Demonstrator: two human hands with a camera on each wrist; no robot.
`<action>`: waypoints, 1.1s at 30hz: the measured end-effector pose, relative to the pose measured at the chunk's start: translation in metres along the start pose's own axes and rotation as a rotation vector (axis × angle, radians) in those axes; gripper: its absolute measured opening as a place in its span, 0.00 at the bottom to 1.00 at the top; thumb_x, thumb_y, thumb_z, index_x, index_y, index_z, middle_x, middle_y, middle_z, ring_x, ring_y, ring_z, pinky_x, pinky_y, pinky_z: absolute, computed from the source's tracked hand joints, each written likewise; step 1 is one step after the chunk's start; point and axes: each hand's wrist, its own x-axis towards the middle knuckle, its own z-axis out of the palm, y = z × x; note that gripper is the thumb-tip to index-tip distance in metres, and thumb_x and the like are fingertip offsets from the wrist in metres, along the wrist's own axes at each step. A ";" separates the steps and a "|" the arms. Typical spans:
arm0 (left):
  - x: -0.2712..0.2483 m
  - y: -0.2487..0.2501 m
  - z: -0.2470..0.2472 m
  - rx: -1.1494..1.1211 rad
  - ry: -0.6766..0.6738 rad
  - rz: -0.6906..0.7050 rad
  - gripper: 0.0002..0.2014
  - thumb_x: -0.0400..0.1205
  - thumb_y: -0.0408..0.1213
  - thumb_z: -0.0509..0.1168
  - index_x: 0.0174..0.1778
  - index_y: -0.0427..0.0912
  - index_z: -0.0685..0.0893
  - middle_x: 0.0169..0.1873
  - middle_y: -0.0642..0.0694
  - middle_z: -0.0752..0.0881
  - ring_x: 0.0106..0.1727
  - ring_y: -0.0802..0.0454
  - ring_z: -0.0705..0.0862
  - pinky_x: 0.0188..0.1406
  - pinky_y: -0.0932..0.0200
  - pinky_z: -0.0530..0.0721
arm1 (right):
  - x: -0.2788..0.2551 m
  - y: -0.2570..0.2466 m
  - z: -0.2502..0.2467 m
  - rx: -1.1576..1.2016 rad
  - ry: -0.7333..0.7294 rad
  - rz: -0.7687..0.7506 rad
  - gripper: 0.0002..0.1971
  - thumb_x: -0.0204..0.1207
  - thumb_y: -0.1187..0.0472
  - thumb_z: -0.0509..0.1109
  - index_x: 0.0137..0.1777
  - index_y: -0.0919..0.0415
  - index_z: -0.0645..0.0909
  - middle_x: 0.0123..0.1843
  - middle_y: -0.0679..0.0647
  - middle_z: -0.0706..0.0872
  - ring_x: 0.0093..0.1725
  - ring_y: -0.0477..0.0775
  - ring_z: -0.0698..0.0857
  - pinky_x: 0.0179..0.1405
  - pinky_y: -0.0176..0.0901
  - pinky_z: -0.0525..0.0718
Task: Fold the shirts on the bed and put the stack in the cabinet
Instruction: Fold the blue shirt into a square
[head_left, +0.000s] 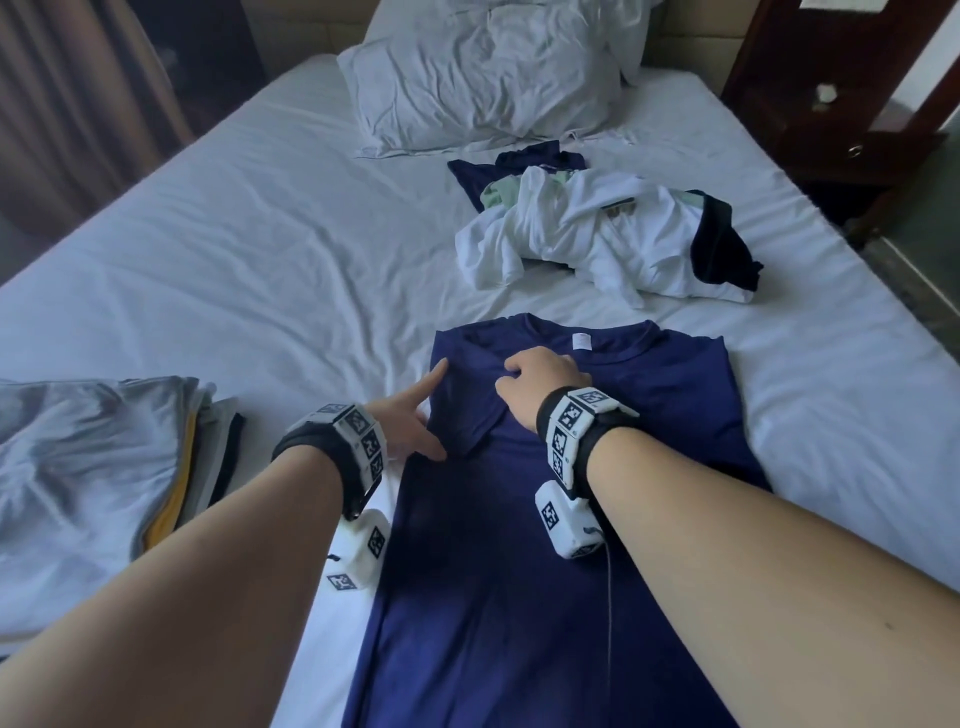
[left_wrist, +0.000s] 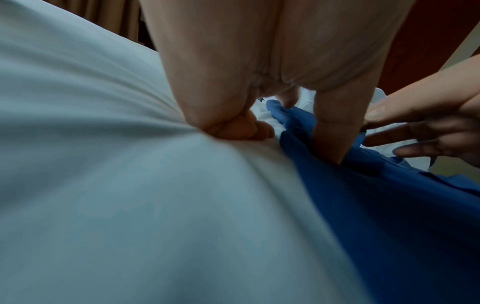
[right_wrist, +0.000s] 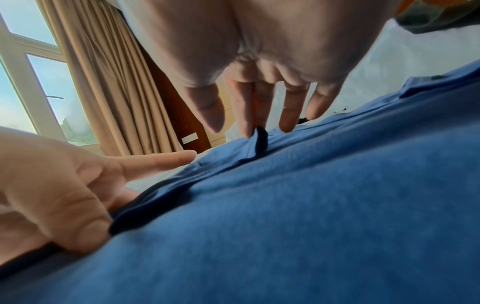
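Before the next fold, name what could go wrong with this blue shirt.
1. The right hand only pinches a small ridge of the folded-in sleeve; letting go may let it spring open or bunch.
2. The left hand pins the blue shirt at its edge with an extended finger, so a tug could skew the crease.
3. The unfolded pile lies close beyond the collar and could get caught up.

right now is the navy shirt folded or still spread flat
Partly folded: the navy shirt lies flat on the bed, its left sleeve turned in over the chest under both hands; the right side is unfolded.
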 end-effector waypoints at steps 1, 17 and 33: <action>0.003 -0.001 -0.001 -0.012 -0.016 -0.009 0.60 0.75 0.21 0.76 0.85 0.76 0.48 0.21 0.58 0.77 0.24 0.58 0.78 0.33 0.60 0.80 | -0.002 0.000 -0.003 -0.011 0.026 0.004 0.08 0.81 0.52 0.62 0.49 0.48 0.83 0.66 0.49 0.84 0.73 0.64 0.74 0.66 0.56 0.72; -0.004 0.073 0.080 0.963 0.239 0.204 0.42 0.85 0.67 0.55 0.91 0.50 0.52 0.90 0.43 0.50 0.90 0.38 0.46 0.89 0.44 0.50 | -0.045 0.107 -0.041 -0.352 -0.026 0.147 0.28 0.80 0.45 0.63 0.77 0.54 0.72 0.81 0.54 0.70 0.82 0.62 0.61 0.77 0.54 0.67; 0.017 0.093 0.105 0.675 0.174 0.016 0.43 0.81 0.77 0.45 0.89 0.65 0.39 0.90 0.56 0.39 0.90 0.40 0.36 0.87 0.38 0.36 | -0.045 0.140 -0.042 -0.228 -0.218 0.328 0.45 0.77 0.24 0.54 0.89 0.39 0.42 0.91 0.54 0.39 0.88 0.71 0.39 0.84 0.70 0.44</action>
